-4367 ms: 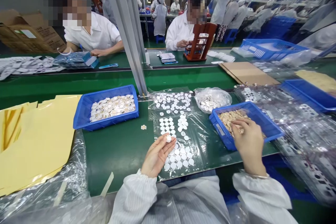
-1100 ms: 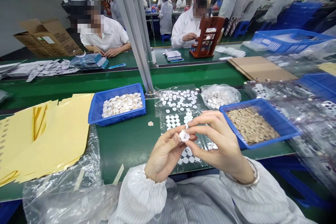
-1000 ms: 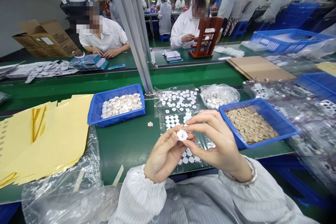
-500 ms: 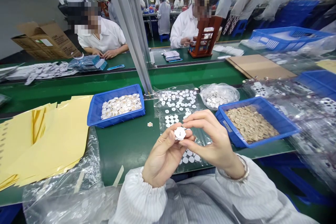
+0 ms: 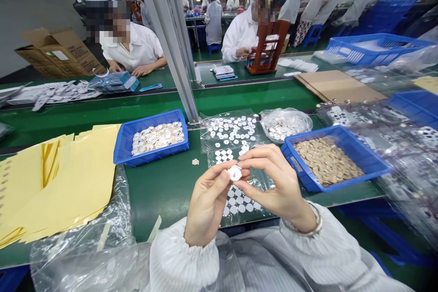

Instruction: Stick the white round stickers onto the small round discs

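Between both hands is a small round white disc, face up. My left hand is closed on its left side, thumb and fingers pinching the edge. On the right side, the thumb and fingertips of my right hand also grip the disc's rim. Beneath the hands lie clear plastic sheets with rows of white round stickers. One small tan and white piece rests alone on the green table, left of the hands.
A blue tray of white and tan discs stands left, another blue tray of tan discs right. Near it is a plastic bag of discs. Yellow sheets cover the left. A metal post rises ahead; people sit beyond.
My left hand has turned slightly more upright around the disc, and its lower fingers have drawn in, uncovering more stickers below. The disc has tilted a little. Across the table, a person's hands have moved apart.
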### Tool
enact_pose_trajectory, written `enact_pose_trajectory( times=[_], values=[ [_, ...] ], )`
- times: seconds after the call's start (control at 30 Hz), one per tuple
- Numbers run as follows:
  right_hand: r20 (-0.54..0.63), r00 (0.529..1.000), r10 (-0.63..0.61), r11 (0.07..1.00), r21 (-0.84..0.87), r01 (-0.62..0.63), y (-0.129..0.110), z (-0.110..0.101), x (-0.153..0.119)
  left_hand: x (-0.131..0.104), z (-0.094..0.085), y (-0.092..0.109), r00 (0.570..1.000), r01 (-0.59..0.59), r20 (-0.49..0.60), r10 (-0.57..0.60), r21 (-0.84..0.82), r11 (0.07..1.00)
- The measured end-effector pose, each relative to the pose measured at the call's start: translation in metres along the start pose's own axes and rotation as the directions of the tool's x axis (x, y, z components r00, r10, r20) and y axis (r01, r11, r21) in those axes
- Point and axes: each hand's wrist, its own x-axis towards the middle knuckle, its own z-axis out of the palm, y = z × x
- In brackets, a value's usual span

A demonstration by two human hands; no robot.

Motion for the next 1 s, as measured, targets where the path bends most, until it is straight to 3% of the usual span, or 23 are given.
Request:
enact_pose_trajectory(
  times=[0.37, 1.0],
  values=[
    [-0.034, 0.999, -0.025, 0.996, -0.087, 0.022, 0.000, 0.005, -0.002, 0.003, 0.003, 0.002, 0.996, 0.040, -0.077, -0.037, 0.033, 0.999],
    [-0.029, 0.999, -0.030, 0.994, -0.104, 0.026, 0.003, 0.011, -0.005, 0.004, 0.003, -0.006, 0.985, -0.031, -0.166, 0.048, 0.107, 0.994]
  ],
)
